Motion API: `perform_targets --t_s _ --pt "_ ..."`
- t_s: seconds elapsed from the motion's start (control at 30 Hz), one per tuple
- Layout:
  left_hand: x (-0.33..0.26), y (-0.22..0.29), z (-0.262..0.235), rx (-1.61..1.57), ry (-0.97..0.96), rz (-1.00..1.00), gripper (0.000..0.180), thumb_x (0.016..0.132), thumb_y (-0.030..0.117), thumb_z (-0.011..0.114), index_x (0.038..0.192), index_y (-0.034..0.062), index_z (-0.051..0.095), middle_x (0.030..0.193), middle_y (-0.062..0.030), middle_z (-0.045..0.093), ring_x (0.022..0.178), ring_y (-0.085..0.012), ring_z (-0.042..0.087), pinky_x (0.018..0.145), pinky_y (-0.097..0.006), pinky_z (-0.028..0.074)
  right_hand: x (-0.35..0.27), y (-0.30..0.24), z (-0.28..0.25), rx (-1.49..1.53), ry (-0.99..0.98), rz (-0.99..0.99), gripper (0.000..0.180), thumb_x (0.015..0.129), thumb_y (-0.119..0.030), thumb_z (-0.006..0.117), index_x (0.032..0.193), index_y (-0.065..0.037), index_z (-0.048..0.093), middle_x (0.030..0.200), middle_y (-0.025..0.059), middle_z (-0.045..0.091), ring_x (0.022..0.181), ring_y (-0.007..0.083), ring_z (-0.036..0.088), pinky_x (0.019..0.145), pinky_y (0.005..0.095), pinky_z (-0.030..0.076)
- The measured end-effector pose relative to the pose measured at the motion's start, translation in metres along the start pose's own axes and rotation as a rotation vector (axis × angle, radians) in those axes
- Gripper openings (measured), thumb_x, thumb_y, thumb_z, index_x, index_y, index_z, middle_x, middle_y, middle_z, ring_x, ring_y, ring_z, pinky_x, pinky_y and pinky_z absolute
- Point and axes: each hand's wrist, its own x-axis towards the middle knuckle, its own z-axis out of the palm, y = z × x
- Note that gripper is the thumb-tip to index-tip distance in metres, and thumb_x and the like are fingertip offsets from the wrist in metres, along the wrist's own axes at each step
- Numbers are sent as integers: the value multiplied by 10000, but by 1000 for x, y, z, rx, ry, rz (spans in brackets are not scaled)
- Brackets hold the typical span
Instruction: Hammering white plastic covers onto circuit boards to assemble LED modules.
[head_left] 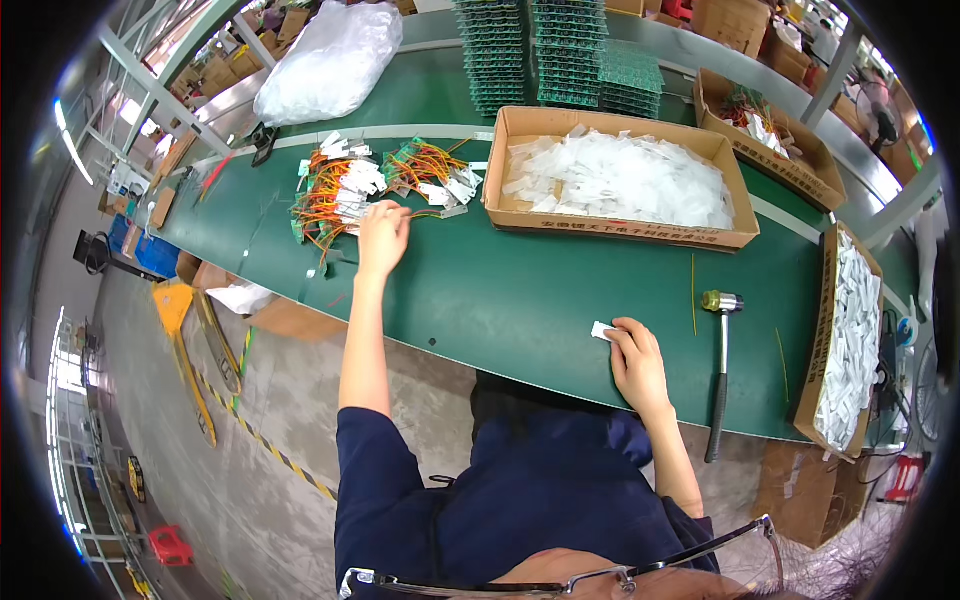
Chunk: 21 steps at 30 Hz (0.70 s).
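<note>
My left hand (384, 240) reaches to the near edge of a pile of small circuit boards with orange and red wires and white ends (335, 195). Its fingers are curled in among the white ends; what they grip, if anything, is hidden. A second, smaller wired bunch (430, 170) lies just beyond to the right. Close to the table's front edge, my right hand (638, 365) pinches a small white rectangular plastic piece (602, 330) between thumb and fingers. To the right of that hand lies a hammer (722, 370) with a black grip, its handle jutting over the edge.
A cardboard box (620, 233) of translucent white pieces stands behind the green table's (480, 290) middle. Another box (825, 340), full of white pieces, stands at the right end. Green board stacks (570, 55), a plastic bag (330, 65) and a box with wired parts (780, 165) are farther back.
</note>
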Motion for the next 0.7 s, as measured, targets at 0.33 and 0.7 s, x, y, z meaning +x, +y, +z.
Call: perform_targets --t_s 0.33,0.7 --pt "9 54 33 -115 -48 9 132 835 171 714 896 56 729 944 -44 643 897 -265 602 784 -400 465 1 -1 -2 19 6 -21 214 835 21 617 1038 -38 646 1135 101 598 1035 305 597 908 415 475" --pt "49 31 -23 -445 193 -329 202 1001 174 538 894 42 647 713 -64 648 494 -152 485 478 -334 373 3 -2 -3 35 1 -23 210 833 24 616 1031 -39 646 1127 102 597 1018 299 604 902 414 474"
